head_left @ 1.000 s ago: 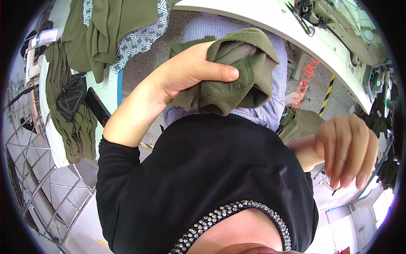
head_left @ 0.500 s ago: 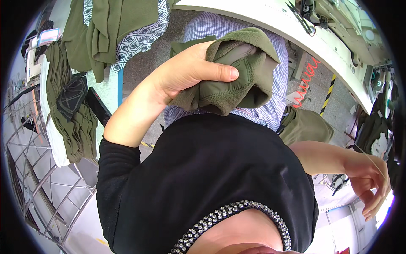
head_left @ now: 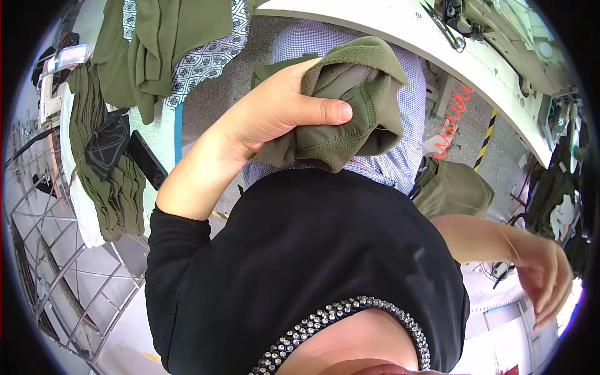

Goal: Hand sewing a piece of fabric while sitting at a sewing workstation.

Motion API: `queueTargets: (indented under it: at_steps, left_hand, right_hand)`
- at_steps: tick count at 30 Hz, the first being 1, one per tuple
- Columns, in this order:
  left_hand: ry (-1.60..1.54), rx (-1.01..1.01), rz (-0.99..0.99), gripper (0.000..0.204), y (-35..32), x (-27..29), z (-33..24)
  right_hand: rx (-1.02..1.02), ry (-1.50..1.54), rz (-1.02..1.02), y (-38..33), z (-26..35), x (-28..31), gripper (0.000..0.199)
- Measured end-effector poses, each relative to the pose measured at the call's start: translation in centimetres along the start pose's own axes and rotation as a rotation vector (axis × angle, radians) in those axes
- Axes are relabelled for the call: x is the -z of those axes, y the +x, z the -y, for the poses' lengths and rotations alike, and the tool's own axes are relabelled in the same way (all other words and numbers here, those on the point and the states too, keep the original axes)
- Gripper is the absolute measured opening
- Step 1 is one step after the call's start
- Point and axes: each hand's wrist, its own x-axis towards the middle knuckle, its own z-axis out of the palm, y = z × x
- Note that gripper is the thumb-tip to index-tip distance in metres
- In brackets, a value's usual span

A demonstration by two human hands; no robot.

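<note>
My left hand [head_left: 275,109] grips a bunched olive fleece cloth piece [head_left: 389,105] above my lap. The thumb presses on its smoother inner side, beside a curved stitched seam; the other fingers are hidden beneath the fabric. A thick folded edge curls over the top of the piece. Far out to the right, my right hand [head_left: 547,278] hangs away from the cloth, slightly blurred. Its fingers point downward, loosely stretched, and nothing shows in them.
A white sewing table [head_left: 350,14] curves across the top, bearing scissors [head_left: 445,28] and a sewing machine [head_left: 522,47]. At left are stacked olive pieces [head_left: 103,200], a black phone [head_left: 147,159] and patterned cloth [head_left: 209,65]. More olive cloth [head_left: 456,187] lies right of my lap.
My right hand has turned slightly, its fingers swinging downward and a little to the left. A thin thread seen near it earlier no longer shows. The left hand's grip is nearly unchanged.
</note>
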Motion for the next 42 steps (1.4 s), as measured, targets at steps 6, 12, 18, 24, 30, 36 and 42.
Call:
queueTargets:
  at_steps: [6,12,18,24,30,36,42]
  left_hand:
    - [0.018,-0.150,-0.097,0.057,-0.4,-0.9,0.7]
    - [-0.030,-0.172,-0.157,0.074,-0.9,-1.7,1.2]
    - [0.042,-0.280,-0.216,0.077,-1.0,-2.5,1.4]
    - [0.051,-0.352,-0.188,0.061,-0.6,-2.4,1.6]
    - [0.048,-0.352,-0.198,0.064,-0.6,-2.3,1.8]
    - [0.059,-0.356,-0.203,0.064,-0.6,-2.4,1.7]
    - [0.076,-0.359,-0.201,0.065,-0.6,-2.5,1.7]
  right_hand:
    - [-0.739,-0.434,-0.206,-7.0,-8.0,1.3,0.007]
    - [-0.919,-1.064,-0.271,-9.3,-12.0,-0.1,0.011]
    - [-0.937,-1.310,-0.082,-9.0,-12.8,0.1,0.013]
    - [-0.820,-1.407,-0.004,-9.0,-13.1,0.2,0.017]
    - [-0.792,-1.426,0.029,-8.9,-13.2,0.3,0.019]
    - [-0.789,-1.423,0.028,-8.8,-13.0,0.2,0.019]
    - [-0.704,-1.451,0.085,-8.8,-13.2,0.7,0.021]
